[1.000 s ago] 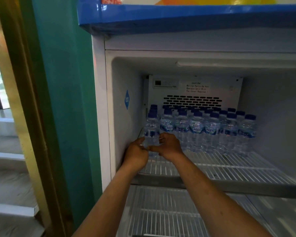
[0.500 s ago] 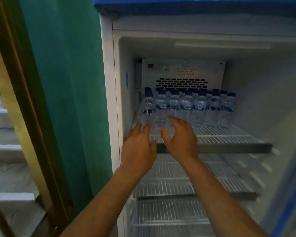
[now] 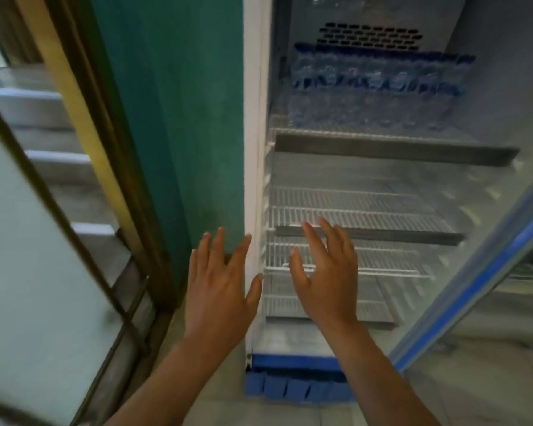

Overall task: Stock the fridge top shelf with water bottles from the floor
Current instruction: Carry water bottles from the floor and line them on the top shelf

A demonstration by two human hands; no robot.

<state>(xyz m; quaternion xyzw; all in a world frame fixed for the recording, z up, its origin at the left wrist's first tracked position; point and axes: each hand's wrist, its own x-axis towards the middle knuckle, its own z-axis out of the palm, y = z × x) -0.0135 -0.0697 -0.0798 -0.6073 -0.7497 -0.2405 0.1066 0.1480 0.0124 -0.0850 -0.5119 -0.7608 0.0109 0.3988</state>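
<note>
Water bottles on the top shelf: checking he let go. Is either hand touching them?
Apart. Head view shows both hands, left and right, open well below the bottles.

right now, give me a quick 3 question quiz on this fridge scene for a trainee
1. True or false: the left hand is holding a water bottle.
2. Which shelf carries the water bottles? A) top shelf B) middle shelf C) lowest shelf
3. Fill in: the fridge door stands ____ on the person's right.

Key
1. False. Both the left hand and the right hand are spread open, with no grip on anything.
2. A. The bottles stand at the back of the top shelf; the wire shelves below show no bottles.
3. Open.
</note>
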